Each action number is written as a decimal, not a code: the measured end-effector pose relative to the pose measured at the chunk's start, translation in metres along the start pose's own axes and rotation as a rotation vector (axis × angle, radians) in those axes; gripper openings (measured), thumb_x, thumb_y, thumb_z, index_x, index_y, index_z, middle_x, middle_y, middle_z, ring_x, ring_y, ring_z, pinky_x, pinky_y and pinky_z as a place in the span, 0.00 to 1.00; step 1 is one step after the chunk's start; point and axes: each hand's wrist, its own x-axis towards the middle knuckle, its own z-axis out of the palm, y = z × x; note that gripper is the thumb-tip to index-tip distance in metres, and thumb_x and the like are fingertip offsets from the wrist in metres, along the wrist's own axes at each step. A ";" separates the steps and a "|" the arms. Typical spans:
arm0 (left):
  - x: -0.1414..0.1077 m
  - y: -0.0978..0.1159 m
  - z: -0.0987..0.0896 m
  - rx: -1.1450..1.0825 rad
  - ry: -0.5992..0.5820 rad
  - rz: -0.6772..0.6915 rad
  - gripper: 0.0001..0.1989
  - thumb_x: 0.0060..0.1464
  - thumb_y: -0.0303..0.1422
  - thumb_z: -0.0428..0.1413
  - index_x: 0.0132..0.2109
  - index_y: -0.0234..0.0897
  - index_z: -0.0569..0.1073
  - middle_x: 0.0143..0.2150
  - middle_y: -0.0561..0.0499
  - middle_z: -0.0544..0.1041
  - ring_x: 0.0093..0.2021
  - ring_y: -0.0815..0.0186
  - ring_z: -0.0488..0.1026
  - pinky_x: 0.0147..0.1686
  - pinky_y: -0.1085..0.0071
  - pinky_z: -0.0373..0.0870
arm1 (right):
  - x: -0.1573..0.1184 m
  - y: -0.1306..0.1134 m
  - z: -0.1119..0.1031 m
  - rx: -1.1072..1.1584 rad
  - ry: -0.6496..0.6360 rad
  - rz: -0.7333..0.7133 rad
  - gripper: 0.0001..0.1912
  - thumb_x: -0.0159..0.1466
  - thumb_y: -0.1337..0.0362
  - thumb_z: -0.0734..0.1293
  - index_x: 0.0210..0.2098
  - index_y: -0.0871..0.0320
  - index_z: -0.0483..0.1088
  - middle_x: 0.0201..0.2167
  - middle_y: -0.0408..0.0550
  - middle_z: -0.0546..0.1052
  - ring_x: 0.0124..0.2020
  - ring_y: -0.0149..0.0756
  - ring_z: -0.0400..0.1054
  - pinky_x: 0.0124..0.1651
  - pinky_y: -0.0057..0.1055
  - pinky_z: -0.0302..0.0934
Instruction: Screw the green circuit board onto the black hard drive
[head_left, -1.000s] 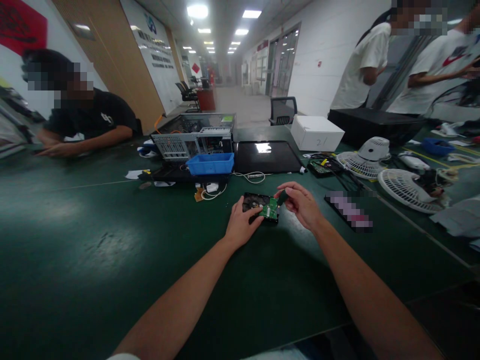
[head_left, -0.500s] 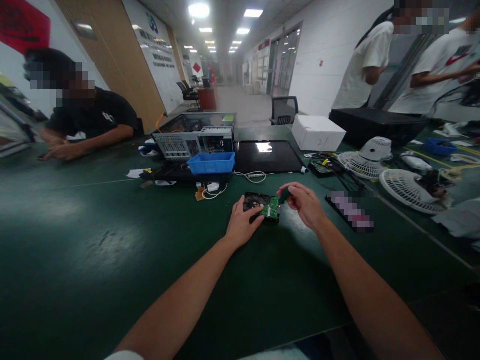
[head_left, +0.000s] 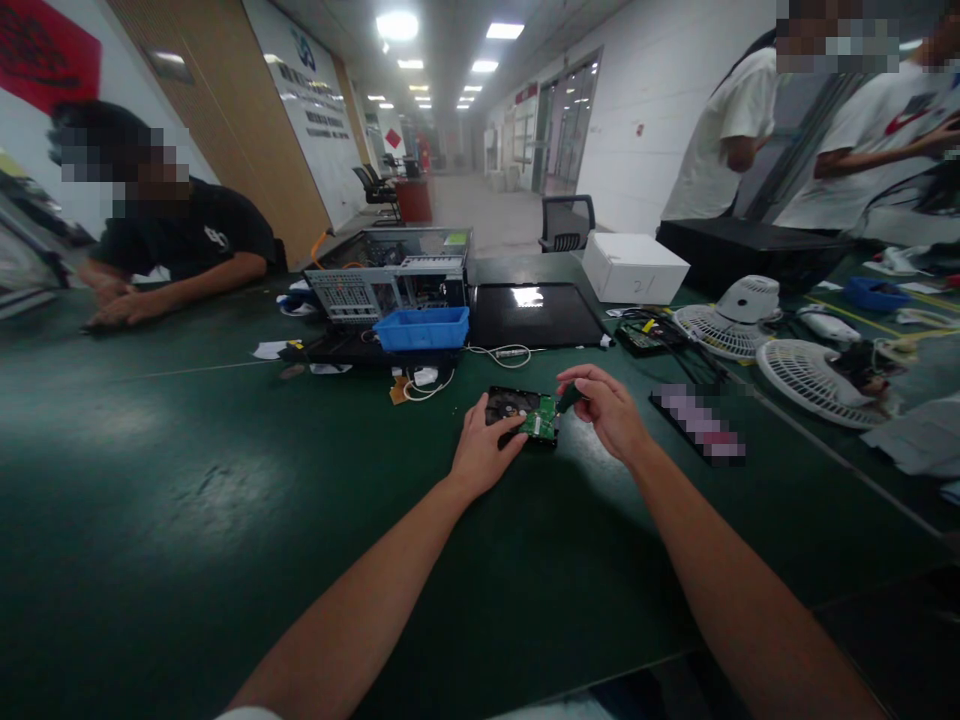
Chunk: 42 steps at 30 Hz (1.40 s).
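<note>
A hard drive (head_left: pixel 507 401) lies on the green table (head_left: pixel 360 520) in front of me, its green circuit board (head_left: pixel 541 419) facing up at the right end. My left hand (head_left: pixel 482 450) holds it from the left, fingers across its top and thumb along the near side. In my right hand (head_left: pixel 606 408) is a screwdriver (head_left: pixel 571 396) with a dark handle, pinched between thumb and fingers. It slants down to the right end of the circuit board; whether the tip sits in a screw is too small to tell.
Beyond the drive stand a blue tray (head_left: pixel 422 328), an open computer case (head_left: pixel 386 275) and a flat black panel (head_left: pixel 536 313). A white box (head_left: pixel 636 268), fan parts (head_left: pixel 806 375) and a pixelated dark slab (head_left: pixel 697 425) lie rightward. One person (head_left: pixel 180 240) sits left; others stand right.
The screwdriver has tilted slightly and the right fingers have shifted a little on its handle. My left hand and the hard drive stay in place.
</note>
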 end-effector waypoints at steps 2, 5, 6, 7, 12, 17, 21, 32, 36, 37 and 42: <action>0.000 0.000 0.000 -0.002 -0.007 -0.001 0.19 0.63 0.46 0.58 0.59 0.53 0.78 0.76 0.49 0.50 0.74 0.44 0.48 0.67 0.45 0.57 | 0.000 -0.001 -0.001 -0.015 -0.011 0.007 0.13 0.62 0.58 0.67 0.42 0.56 0.79 0.35 0.47 0.77 0.22 0.27 0.56 0.22 0.28 0.44; 0.000 -0.001 0.001 -0.007 -0.009 -0.004 0.20 0.63 0.46 0.58 0.60 0.53 0.77 0.76 0.49 0.50 0.74 0.44 0.48 0.67 0.44 0.57 | -0.001 -0.002 -0.001 -0.012 -0.010 0.022 0.13 0.62 0.57 0.67 0.37 0.58 0.80 0.35 0.48 0.76 0.22 0.27 0.55 0.22 0.29 0.43; 0.000 -0.001 0.001 -0.008 -0.007 -0.005 0.20 0.63 0.46 0.58 0.60 0.53 0.77 0.76 0.49 0.51 0.74 0.44 0.48 0.67 0.44 0.57 | -0.001 -0.002 -0.002 -0.004 -0.008 0.029 0.12 0.62 0.57 0.67 0.36 0.58 0.80 0.34 0.48 0.76 0.21 0.27 0.55 0.21 0.29 0.43; 0.000 -0.001 0.001 -0.009 -0.002 -0.005 0.19 0.63 0.46 0.58 0.59 0.53 0.77 0.76 0.49 0.51 0.74 0.45 0.48 0.67 0.44 0.57 | 0.000 -0.002 -0.002 0.004 -0.006 0.036 0.12 0.61 0.57 0.67 0.34 0.58 0.79 0.34 0.47 0.76 0.21 0.26 0.55 0.21 0.29 0.43; 0.001 0.000 0.003 -0.008 0.021 0.021 0.18 0.63 0.44 0.59 0.58 0.53 0.78 0.76 0.48 0.51 0.74 0.46 0.49 0.68 0.47 0.56 | 0.000 -0.002 -0.003 0.036 -0.009 0.074 0.12 0.61 0.55 0.67 0.33 0.57 0.76 0.35 0.47 0.77 0.21 0.26 0.55 0.20 0.28 0.42; 0.001 0.000 0.002 -0.003 0.030 0.024 0.18 0.62 0.43 0.60 0.58 0.53 0.79 0.75 0.49 0.52 0.73 0.46 0.50 0.68 0.48 0.56 | -0.001 -0.005 -0.003 0.099 -0.034 0.123 0.10 0.61 0.55 0.67 0.35 0.56 0.72 0.36 0.48 0.81 0.19 0.26 0.56 0.19 0.27 0.43; -0.001 0.002 0.000 -0.004 0.021 0.023 0.18 0.63 0.44 0.59 0.58 0.53 0.79 0.75 0.50 0.51 0.73 0.45 0.50 0.69 0.48 0.56 | -0.002 -0.005 -0.002 0.127 -0.048 0.145 0.11 0.61 0.55 0.68 0.37 0.56 0.72 0.33 0.47 0.80 0.19 0.26 0.57 0.19 0.26 0.42; -0.001 0.002 0.000 -0.002 0.001 0.003 0.19 0.63 0.45 0.59 0.59 0.53 0.78 0.76 0.49 0.51 0.74 0.46 0.49 0.69 0.47 0.56 | -0.003 -0.008 0.002 0.164 -0.045 0.153 0.14 0.61 0.53 0.69 0.38 0.57 0.77 0.31 0.46 0.77 0.18 0.25 0.54 0.16 0.27 0.40; -0.001 0.000 0.000 -0.001 -0.003 -0.007 0.19 0.63 0.46 0.59 0.59 0.53 0.78 0.76 0.49 0.51 0.74 0.45 0.48 0.67 0.45 0.57 | -0.002 -0.009 0.001 0.170 -0.070 0.173 0.15 0.63 0.52 0.67 0.38 0.58 0.75 0.24 0.45 0.74 0.17 0.27 0.51 0.17 0.28 0.42; -0.001 0.000 0.001 -0.004 -0.001 -0.005 0.19 0.63 0.46 0.59 0.59 0.54 0.78 0.76 0.49 0.51 0.74 0.45 0.49 0.67 0.45 0.57 | -0.002 -0.010 0.001 0.177 -0.062 0.171 0.15 0.63 0.52 0.68 0.37 0.58 0.74 0.27 0.47 0.76 0.18 0.26 0.52 0.17 0.28 0.43; -0.001 0.001 0.001 -0.007 0.009 -0.002 0.18 0.63 0.45 0.59 0.59 0.54 0.78 0.76 0.50 0.50 0.74 0.46 0.49 0.68 0.47 0.56 | -0.003 -0.009 0.004 0.209 -0.021 0.157 0.13 0.61 0.53 0.71 0.40 0.54 0.72 0.38 0.47 0.79 0.18 0.25 0.55 0.17 0.26 0.40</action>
